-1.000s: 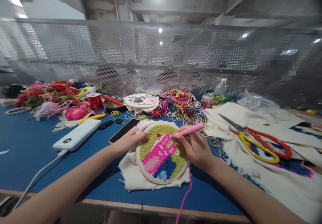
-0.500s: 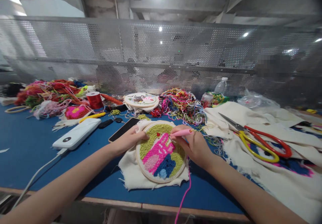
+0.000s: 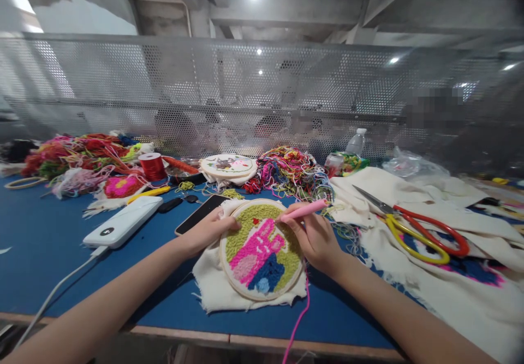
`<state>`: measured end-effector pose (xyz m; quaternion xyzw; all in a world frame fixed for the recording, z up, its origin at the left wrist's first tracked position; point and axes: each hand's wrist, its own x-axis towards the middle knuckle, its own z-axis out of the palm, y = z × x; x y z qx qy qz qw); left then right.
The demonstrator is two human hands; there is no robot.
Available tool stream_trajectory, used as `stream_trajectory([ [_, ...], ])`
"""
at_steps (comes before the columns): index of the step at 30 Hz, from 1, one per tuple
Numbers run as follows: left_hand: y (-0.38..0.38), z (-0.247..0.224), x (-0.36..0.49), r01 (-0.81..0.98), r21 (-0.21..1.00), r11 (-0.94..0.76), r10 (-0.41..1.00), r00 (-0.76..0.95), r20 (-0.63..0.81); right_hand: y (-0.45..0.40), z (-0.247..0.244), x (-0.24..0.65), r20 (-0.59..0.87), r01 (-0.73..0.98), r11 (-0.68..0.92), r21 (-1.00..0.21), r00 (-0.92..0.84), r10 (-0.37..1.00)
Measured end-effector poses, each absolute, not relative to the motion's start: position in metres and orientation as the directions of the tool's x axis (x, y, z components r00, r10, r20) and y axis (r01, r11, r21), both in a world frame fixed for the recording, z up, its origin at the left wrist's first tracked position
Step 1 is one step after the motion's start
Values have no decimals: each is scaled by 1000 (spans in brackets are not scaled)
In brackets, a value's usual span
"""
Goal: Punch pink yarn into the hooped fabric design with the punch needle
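Note:
An embroidery hoop with off-white cloth stretched in it lies tilted in front of me. Its looped yarn picture shows a pink figure and a blue shape on olive green. My left hand grips the hoop's upper left rim, thumb on top, other fingers hidden beneath. My right hand is closed round a pink punch needle, its tip at the upper part of the pink figure. Pink yarn runs from below the right hand over the table's front edge.
At right, scissors with red and yellow handles lie on cream cloth. A white power bank with its cable and a phone lie at left. Yarn heaps, a second hoop and a red spool line the back.
The punch needle's handle has tilted, its rear end now higher and further right. My left hand stays on the hoop's rim. The whole view has shifted slightly.

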<state>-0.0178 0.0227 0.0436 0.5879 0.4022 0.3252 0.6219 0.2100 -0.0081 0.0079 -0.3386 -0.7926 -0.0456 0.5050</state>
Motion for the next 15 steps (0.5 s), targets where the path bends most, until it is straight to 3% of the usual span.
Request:
stream_trajectory([
  [15, 23, 43, -19, 83, 992, 92, 882, 455, -120, -6, 10, 212, 840, 552, 804, -222, -311, 445],
])
